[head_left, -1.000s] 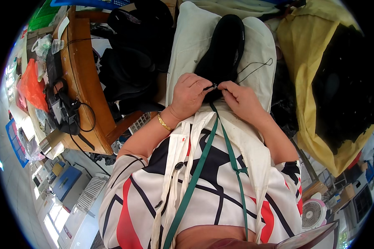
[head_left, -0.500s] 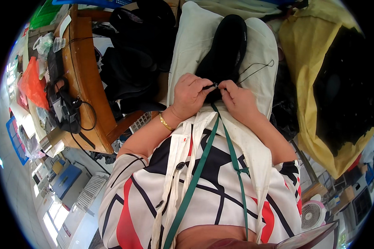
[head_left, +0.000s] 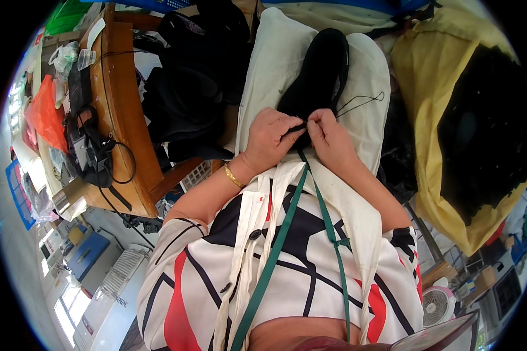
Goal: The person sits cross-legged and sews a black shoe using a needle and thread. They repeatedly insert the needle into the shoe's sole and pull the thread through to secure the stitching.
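A black slipper-like shoe (head_left: pixel 321 64) lies lengthwise on the pale cloth (head_left: pixel 269 52) over my lap, its sole end pointing away from me. My left hand (head_left: pixel 270 140) is closed in a pinch on the shoe's near black edge. Fingertips nearly touching it, my right hand (head_left: pixel 332 139) is pinched closed at the same edge; what it holds is too small to make out. A loop of black thread (head_left: pixel 366 98) runs out to the right from beside my right fingers across the cloth. Green apron strings (head_left: pixel 303 158) hang just below the hands.
To the left stands a wooden chair or stool frame (head_left: pixel 120 88) with a black strapped bag (head_left: pixel 91 146) and cables beside it. Dark shoe-like pieces (head_left: pixel 193 82) are heaped next to it. A yellow sack (head_left: pixel 430 117) of black items stands at the right, with a fan (head_left: pixel 438 304) nearer.
My right fingers have risen slightly and turned at the shoe's edge, and the small shiny spot between the hands no longer shows. The left hand still pinches there. The view has shifted a little.
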Motion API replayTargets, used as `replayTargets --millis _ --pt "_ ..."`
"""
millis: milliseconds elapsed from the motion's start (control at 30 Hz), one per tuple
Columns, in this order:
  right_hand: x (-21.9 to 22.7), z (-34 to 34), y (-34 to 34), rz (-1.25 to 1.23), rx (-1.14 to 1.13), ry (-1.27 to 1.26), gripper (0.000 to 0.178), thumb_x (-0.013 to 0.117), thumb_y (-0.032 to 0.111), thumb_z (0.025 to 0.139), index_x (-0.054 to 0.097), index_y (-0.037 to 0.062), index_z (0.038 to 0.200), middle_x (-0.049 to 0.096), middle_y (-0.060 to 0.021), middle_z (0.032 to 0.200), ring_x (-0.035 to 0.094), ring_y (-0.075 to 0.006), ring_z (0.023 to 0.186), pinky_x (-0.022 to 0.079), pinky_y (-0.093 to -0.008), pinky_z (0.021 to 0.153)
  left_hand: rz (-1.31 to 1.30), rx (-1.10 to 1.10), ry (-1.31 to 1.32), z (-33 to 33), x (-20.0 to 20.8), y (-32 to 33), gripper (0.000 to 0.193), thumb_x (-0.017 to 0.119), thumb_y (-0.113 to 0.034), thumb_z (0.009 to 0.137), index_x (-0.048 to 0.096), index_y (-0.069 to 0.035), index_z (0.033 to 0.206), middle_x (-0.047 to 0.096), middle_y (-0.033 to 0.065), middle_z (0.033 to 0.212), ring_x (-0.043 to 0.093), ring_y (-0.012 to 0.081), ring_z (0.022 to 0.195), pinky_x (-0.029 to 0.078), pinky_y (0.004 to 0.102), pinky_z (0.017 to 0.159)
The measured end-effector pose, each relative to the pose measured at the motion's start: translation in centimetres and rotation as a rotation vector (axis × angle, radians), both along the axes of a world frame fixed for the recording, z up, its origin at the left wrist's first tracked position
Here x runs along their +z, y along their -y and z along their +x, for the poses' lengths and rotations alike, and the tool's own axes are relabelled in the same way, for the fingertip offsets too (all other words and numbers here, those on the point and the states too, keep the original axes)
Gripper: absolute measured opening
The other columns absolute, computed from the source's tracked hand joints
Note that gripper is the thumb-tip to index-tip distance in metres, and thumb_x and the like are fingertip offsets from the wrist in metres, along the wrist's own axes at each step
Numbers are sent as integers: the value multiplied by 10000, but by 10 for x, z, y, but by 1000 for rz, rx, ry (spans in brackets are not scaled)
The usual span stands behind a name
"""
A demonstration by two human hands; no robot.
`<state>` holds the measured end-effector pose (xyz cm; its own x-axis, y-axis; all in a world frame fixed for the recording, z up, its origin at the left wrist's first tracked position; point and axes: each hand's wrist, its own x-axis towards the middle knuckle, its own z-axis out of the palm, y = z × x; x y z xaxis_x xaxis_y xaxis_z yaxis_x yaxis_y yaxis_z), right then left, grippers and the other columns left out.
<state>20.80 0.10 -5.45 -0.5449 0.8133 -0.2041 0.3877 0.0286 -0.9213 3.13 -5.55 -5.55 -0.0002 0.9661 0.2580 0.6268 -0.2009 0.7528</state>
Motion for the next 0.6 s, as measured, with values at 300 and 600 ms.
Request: replayTargets --millis 300,600 --pt "17 0 -27 139 102 55 104 580 162 942 580 62 975 622 -114 837 623 -322 744 493 -394 634 94 -71 -88 -4 3 -4 276 786 -25 674 705 -74 933 646 56 841 568 258 728 438 359 669" --pt "18 -31 -21 479 118 104 40 624 125 905 596 98 913 576 -78 868 597 -296 712 484 -369 581 133 -150 -93 -10 -8 -7 250 771 -78 657 701 -99 896 623 24 796 581 233 747 445 363 679"
